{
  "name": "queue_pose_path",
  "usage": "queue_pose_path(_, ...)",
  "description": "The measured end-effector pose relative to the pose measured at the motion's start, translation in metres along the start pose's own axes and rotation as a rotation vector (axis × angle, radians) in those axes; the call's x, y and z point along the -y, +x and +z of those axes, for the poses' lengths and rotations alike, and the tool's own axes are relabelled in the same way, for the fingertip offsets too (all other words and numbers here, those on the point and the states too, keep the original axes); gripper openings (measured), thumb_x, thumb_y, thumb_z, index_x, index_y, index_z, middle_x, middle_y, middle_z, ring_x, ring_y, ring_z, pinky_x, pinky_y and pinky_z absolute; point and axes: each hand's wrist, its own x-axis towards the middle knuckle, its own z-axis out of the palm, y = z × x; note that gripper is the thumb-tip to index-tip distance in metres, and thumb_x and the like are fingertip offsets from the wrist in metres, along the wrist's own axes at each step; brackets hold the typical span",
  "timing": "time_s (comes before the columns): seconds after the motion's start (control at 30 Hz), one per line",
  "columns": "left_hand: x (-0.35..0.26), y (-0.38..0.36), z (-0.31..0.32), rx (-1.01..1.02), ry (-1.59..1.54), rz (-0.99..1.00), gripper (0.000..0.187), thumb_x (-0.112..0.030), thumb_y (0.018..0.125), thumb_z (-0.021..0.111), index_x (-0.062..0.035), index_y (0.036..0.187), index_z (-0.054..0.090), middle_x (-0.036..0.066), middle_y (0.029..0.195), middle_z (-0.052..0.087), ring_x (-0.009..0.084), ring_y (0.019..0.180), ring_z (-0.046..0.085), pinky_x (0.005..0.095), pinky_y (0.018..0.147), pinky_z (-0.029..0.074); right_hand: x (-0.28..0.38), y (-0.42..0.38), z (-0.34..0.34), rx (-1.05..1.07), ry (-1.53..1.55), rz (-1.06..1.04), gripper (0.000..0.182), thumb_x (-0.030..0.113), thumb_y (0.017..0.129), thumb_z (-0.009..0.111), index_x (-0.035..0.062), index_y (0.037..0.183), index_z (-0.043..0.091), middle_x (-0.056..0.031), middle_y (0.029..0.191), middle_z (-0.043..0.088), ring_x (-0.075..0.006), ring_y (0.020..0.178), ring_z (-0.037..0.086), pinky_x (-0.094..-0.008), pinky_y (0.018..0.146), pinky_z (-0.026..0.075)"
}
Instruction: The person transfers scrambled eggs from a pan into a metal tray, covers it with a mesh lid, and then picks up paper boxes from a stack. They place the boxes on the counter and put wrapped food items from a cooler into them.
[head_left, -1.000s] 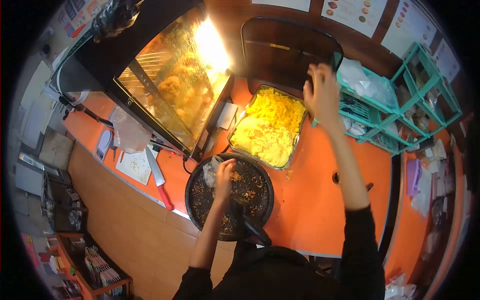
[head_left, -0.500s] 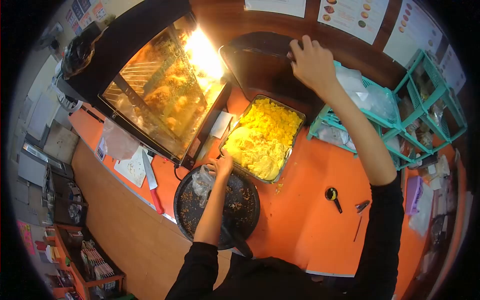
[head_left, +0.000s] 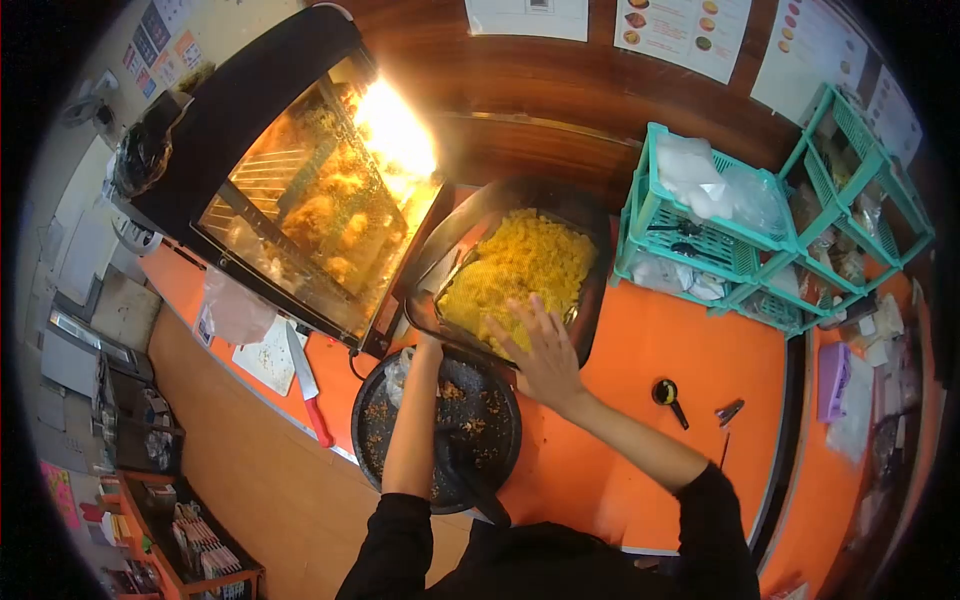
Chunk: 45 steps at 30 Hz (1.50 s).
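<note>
A dark-framed mesh cover point(head_left: 592, 290) lies over the tray of yellow food point(head_left: 530, 260), which shows through the mesh. My right hand point(head_left: 540, 355) rests on or just over the cover's near part, fingers spread. My left hand point(head_left: 428, 352) is at the cover's near left edge; its fingers are hidden. Beneath my left forearm is a round black stone mortar point(head_left: 480, 400) with brown crumbs and a dark pestle point(head_left: 470, 475). A crumpled clear plastic bag point(head_left: 396, 378) lies in the mortar beside my left wrist.
A lit glass display warmer point(head_left: 320, 200) stands at the left. Near it are a white board point(head_left: 265, 358) and a red-handled knife point(head_left: 312, 400). Green baskets point(head_left: 700, 250) hold plastic bags at the right. A small black scoop point(head_left: 668, 398) lies on the orange counter point(head_left: 620, 450).
The dark cover has come down from upright behind the tray to lie over it. My right hand has moved down and left from the cover's raised edge, and its fingers have spread.
</note>
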Motion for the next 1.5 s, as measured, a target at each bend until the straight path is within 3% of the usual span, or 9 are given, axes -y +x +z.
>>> queue_pose_path(0.2, -0.001, 0.014, -0.015, -0.003, -0.132, 0.021, 0.080, -0.062, 0.092, 0.015, 0.0008, 0.129, 0.049, 0.023, 0.148, 0.013, 0.0380, 0.138, 0.009, 0.0539, 0.109, 0.010, 0.008, 0.004, 0.045, -0.140, 0.006, 0.109, 0.075, -0.001, 0.076, 0.052, 0.0251, 0.143, 0.031, -0.0101, 0.146, 0.026, -0.0334, 0.137, 0.021, -0.0462, 0.105, 0.032)
queue_pose_path(0.53, -0.010, 0.041, -0.026, 0.034, -0.322, 0.049, 0.078, -0.062, 0.092, 0.017, -0.0014, 0.131, 0.046, 0.023, 0.146, 0.020, 0.0355, 0.137, 0.017, 0.0524, 0.108, 0.017, 0.060, 0.052, 0.147, -0.056, -0.118, 0.171, 0.066, 0.006, 0.082, 0.056, 0.0109, 0.143, 0.031, -0.0097, 0.143, 0.033, -0.0266, 0.135, 0.027, -0.0438, 0.107, 0.027)
queue_pose_path(0.67, -0.004, 0.026, -0.024, 0.152, -0.440, 0.064, 0.078, -0.062, 0.092, 0.017, -0.0022, 0.132, 0.045, 0.023, 0.145, 0.023, 0.0345, 0.137, 0.019, 0.0518, 0.108, 0.019, 0.065, 0.079, 0.111, -0.091, -0.297, 0.089, 0.054, 0.014, 0.082, 0.058, 0.0087, 0.134, 0.043, -0.0100, 0.139, 0.040, -0.0254, 0.133, 0.030, -0.0396, 0.108, 0.026)
queue_pose_path(0.87, 0.009, -0.023, -0.012, 0.367, -0.587, 0.096, 0.077, -0.063, 0.092, 0.018, -0.0035, 0.134, 0.044, 0.022, 0.144, 0.027, 0.0329, 0.136, 0.024, 0.0509, 0.108, 0.024, 0.035, 0.112, 0.031, -0.278, 0.014, 0.140, 0.041, 0.012, 0.074, 0.061, 0.0081, 0.114, 0.054, -0.0121, 0.127, 0.050, -0.0275, 0.129, 0.039, -0.0406, 0.107, 0.029)
queue_pose_path(0.9, 0.046, 0.012, -0.031, 0.234, -0.268, -0.154, 0.071, -0.061, 0.091, 0.026, -0.0071, 0.136, 0.040, 0.015, 0.136, 0.042, 0.0221, 0.127, 0.040, 0.0431, 0.101, 0.036, 0.028, 0.122, 0.019, -0.364, -0.035, 0.123, 0.032, 0.010, 0.074, 0.060, 0.0067, 0.106, 0.057, -0.0119, 0.117, 0.054, -0.0272, 0.120, 0.046, -0.0404, 0.103, 0.034)
queue_pose_path(1.0, -0.044, -0.055, -0.013, 0.133, -0.264, -0.019, 0.070, -0.058, 0.091, 0.030, -0.0061, 0.136, 0.041, 0.012, 0.134, 0.045, 0.0198, 0.123, 0.044, 0.0406, 0.101, 0.035, 0.001, 0.150, -0.021, -0.369, -0.075, 0.069, 0.026, 0.010, 0.074, 0.059, 0.0046, 0.099, 0.060, -0.0106, 0.108, 0.055, -0.0254, 0.110, 0.051, -0.0391, 0.098, 0.038)
queue_pose_path(1.07, -0.092, -0.052, -0.013, 0.401, -0.549, 0.233, 0.076, -0.063, 0.090, 0.030, -0.0045, 0.137, 0.039, 0.017, 0.135, 0.043, 0.0258, 0.123, 0.044, 0.0425, 0.105, 0.031, -0.015, 0.157, -0.040, -0.295, -0.084, -0.027, 0.025, 0.011, 0.074, 0.060, 0.0036, 0.097, 0.060, -0.0098, 0.104, 0.055, -0.0240, 0.106, 0.052, -0.0383, 0.095, 0.040)
queue_pose_path(1.23, -0.208, -0.046, 0.013, 0.425, -1.121, 0.132, 0.057, -0.060, 0.091, 0.037, -0.0064, 0.110, 0.044, 0.015, 0.113, 0.045, 0.0270, 0.104, 0.043, 0.0437, 0.090, 0.032, -0.007, 0.112, -0.017, -0.442, -0.158, -0.089, 0.030, 0.014, 0.081, 0.057, 0.0077, 0.110, 0.063, -0.0084, 0.102, 0.054, -0.0242, 0.109, 0.050, -0.0394, 0.093, 0.039)
queue_pose_path(1.5, -0.111, -0.015, 0.018, 0.030, -1.232, 0.088, 0.058, -0.057, 0.096, 0.029, -0.0147, 0.055, 0.028, -0.001, 0.050, 0.028, 0.0132, 0.042, 0.024, 0.0268, 0.039, 0.022, -0.004, -0.032, 0.018, -0.513, 0.324, 0.579, 0.041, 0.030, 0.091, 0.055, 0.0097, 0.126, 0.052, -0.0126, 0.116, 0.048, -0.0292, 0.112, 0.047, -0.0397, 0.095, 0.032)
